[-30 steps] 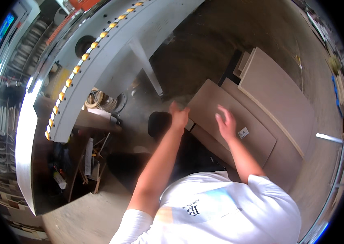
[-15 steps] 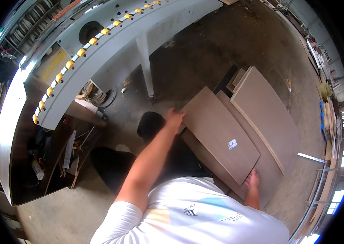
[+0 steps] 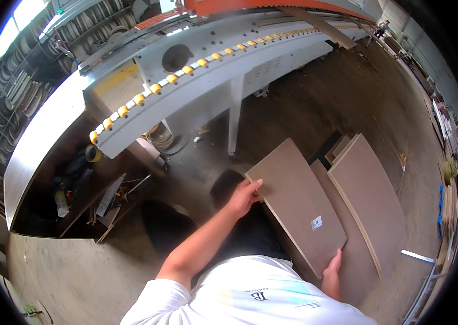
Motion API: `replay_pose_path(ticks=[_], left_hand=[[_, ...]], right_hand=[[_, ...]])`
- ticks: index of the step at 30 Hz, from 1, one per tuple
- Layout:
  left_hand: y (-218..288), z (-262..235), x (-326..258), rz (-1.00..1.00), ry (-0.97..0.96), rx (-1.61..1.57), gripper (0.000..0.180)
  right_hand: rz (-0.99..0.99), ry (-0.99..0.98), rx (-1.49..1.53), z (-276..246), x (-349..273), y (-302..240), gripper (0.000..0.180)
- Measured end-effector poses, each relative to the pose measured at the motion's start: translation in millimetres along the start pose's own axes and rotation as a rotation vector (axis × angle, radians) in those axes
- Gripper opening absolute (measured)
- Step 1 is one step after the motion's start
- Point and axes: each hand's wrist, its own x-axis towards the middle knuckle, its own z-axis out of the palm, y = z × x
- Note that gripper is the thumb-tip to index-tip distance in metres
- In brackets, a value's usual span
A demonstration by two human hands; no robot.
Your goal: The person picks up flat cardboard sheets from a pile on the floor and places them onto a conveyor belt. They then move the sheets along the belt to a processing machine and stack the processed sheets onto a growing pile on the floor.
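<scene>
Here, at the far left, a dark open recess under the machine [image 3: 83, 189] is holding a clutter of small tools and scraps, too small to tell apart. Above it, a long grey metal conveyor rail studded with yellow rollers [image 3: 185, 70] is running diagonally up toward the right, standing on a pale metal leg [image 3: 234, 116].

The left hand [image 3: 244, 196] is gripping the near-left corner of a flat rectangular brown fibreboard panel with a small white label [image 3: 299, 203]. Its fingers [image 3: 255, 187] are curling over the panel's top face, closed snugly on the edge, with the thumb tucked out of sight beneath. The panel is tilting, its left corner sitting above the dark trousers and the bare concrete floor [image 3: 305, 97].

The right hand [image 3: 333, 268] is clasping the panel's lower end, near the label. Its fingers are wrapping around the edge and are mostly hidden under the board, so how tightly they are closing cannot be told; the thumb is lying along the face.

Just to the right, a stack of similar brown boards [image 3: 372, 206] is lying flat on the floor, the held panel overlapping its left side. Beyond the stack, open floor is stretching toward the right wall, where a white strip [image 3: 417, 255] is lying well apart.
</scene>
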Motion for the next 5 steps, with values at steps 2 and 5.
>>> replay_pose_path(ticks=[2,5], left_hand=[[26,7,-21,0.086,-0.030,0.022,0.052],[73,18,-43,0.234,-0.073,0.073,0.068]], right_hand=[[0.029,-0.042,0.066,43,-26,-4,0.074],[0.069,-0.162,0.165,104,-55,-15,0.075]])
